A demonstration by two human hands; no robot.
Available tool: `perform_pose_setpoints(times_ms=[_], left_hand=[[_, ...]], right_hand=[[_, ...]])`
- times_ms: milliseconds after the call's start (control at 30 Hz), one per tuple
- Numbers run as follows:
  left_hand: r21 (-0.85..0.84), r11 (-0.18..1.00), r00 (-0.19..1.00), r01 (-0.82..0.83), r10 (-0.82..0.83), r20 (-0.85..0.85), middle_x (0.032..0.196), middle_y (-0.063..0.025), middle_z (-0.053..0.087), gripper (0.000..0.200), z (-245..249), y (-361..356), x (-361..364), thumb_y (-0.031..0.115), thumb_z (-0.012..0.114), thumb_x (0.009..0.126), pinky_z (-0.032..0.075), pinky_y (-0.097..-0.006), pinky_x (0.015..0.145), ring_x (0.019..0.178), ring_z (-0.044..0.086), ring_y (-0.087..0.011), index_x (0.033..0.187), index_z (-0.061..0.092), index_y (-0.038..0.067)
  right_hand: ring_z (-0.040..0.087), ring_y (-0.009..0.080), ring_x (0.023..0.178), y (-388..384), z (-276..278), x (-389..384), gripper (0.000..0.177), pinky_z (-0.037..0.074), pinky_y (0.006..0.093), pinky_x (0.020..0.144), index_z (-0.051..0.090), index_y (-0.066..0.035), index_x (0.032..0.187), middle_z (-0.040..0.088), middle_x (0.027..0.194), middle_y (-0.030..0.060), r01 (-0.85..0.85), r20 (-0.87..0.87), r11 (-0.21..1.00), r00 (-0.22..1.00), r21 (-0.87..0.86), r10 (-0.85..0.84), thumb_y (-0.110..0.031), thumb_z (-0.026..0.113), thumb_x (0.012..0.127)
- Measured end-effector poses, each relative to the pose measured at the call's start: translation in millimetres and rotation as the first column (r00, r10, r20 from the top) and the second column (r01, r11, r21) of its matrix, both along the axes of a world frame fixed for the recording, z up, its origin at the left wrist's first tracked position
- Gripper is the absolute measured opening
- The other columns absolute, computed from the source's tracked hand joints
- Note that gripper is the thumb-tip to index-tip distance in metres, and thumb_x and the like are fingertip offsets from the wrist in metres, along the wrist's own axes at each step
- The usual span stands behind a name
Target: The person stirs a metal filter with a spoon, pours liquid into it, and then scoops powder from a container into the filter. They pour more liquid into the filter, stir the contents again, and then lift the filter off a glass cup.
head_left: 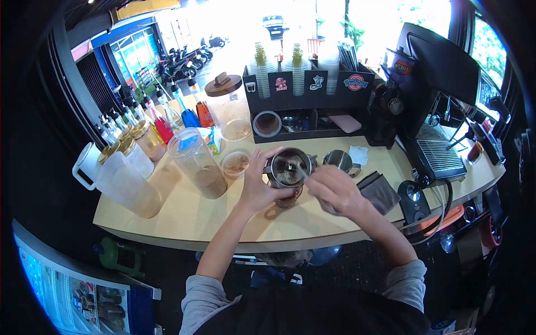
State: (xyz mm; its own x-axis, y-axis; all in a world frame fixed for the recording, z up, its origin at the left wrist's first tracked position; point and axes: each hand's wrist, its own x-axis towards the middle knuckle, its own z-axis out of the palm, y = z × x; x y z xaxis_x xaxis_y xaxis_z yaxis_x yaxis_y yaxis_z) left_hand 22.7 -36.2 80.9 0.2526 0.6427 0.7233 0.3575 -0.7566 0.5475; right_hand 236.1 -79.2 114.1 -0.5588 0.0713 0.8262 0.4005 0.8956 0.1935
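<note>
My left hand (258,185) is wrapped around the left side of a steel cup (276,180), which tilts so that its mouth faces me. Dark brown, frothy liquid (290,174) shows inside. My right hand (339,191) is closed at the cup's right edge, around a thin metal utensil (303,170) that reaches into the cup; its working end is blurred. Below the steel cup is a clear glass vessel (288,199), partly hidden by the cup and my left fingers. A small tub of brown powder (236,164) stands just left of my left hand.
A second steel cup (338,160) and a dark folded cloth (381,192) lie to the right. Further right stands an espresso machine (441,151). A tall clear jar (199,167), a plastic pitcher (127,185) and several syrup bottles line the left. A black cup organizer (310,106) stands behind.
</note>
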Motion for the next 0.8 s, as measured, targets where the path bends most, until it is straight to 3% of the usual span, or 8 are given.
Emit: perform_pose_setpoints(times_ms=[300,533,600,700,800], left_hand=[[0.052,0.998,0.993,-0.023,0.028,-0.111,0.116,-0.0064,0.065,0.085,12.2,-4.7,-3.3,0.016,0.088,0.047,0.022,-0.0516,0.115,0.104,0.064,-0.0243,0.124,0.053,0.011],[0.101,0.994,0.986,-0.041,0.057,-0.160,0.118,-0.0061,0.065,0.087,12.0,-4.6,-3.1,0.017,0.089,0.047,0.020,-0.0513,0.115,0.105,0.064,-0.0234,0.125,0.052,0.011],[0.076,0.996,0.988,-0.056,0.066,-0.139,0.118,-0.0061,0.064,0.087,12.6,-6.8,-2.3,0.018,0.088,0.047,0.021,-0.0513,0.115,0.106,0.063,-0.0240,0.126,0.052,0.011],[0.134,0.989,0.990,-0.064,0.080,-0.114,0.119,-0.0063,0.064,0.086,8.5,-3.2,-1.1,0.020,0.088,0.048,0.021,-0.0510,0.115,0.107,0.063,-0.0250,0.126,0.052,0.011],[0.086,0.996,0.995,-0.039,0.046,-0.085,0.119,-0.0065,0.064,0.085,2.9,-0.1,-3.8,0.021,0.088,0.049,0.022,-0.0508,0.115,0.108,0.062,-0.0254,0.125,0.052,0.010]], right_hand=[[0.058,0.0263,0.079,-1.8,1.4,5.5,0.039,0.049,0.0390,0.073,0.054,0.000,0.101,0.055,0.086,0.0095,0.047,0.097,0.999,0.994,0.007,-0.048,-0.010,0.067,0.066],[0.059,0.0256,0.081,-1.8,-3.0,4.1,0.040,0.050,0.0385,0.076,0.054,0.000,0.102,0.056,0.088,0.0092,0.054,0.116,0.997,0.991,0.052,-0.059,-0.012,0.066,0.065],[0.059,0.0261,0.083,-0.4,-2.7,4.9,0.043,0.050,0.0397,0.077,0.054,0.000,0.104,0.056,0.089,0.0102,0.141,0.099,0.988,0.984,0.060,-0.147,-0.012,0.066,0.064],[0.059,0.0266,0.081,-5.9,-4.4,-3.5,0.046,0.049,0.0392,0.075,0.054,0.001,0.106,0.056,0.091,0.0112,0.034,0.097,0.999,0.995,0.002,-0.034,-0.013,0.066,0.064],[0.058,0.0276,0.082,-6.6,-4.5,-0.5,0.048,0.049,0.0388,0.075,0.053,0.001,0.108,0.056,0.092,0.0121,0.018,0.089,0.999,0.996,0.031,-0.021,-0.013,0.066,0.063]])
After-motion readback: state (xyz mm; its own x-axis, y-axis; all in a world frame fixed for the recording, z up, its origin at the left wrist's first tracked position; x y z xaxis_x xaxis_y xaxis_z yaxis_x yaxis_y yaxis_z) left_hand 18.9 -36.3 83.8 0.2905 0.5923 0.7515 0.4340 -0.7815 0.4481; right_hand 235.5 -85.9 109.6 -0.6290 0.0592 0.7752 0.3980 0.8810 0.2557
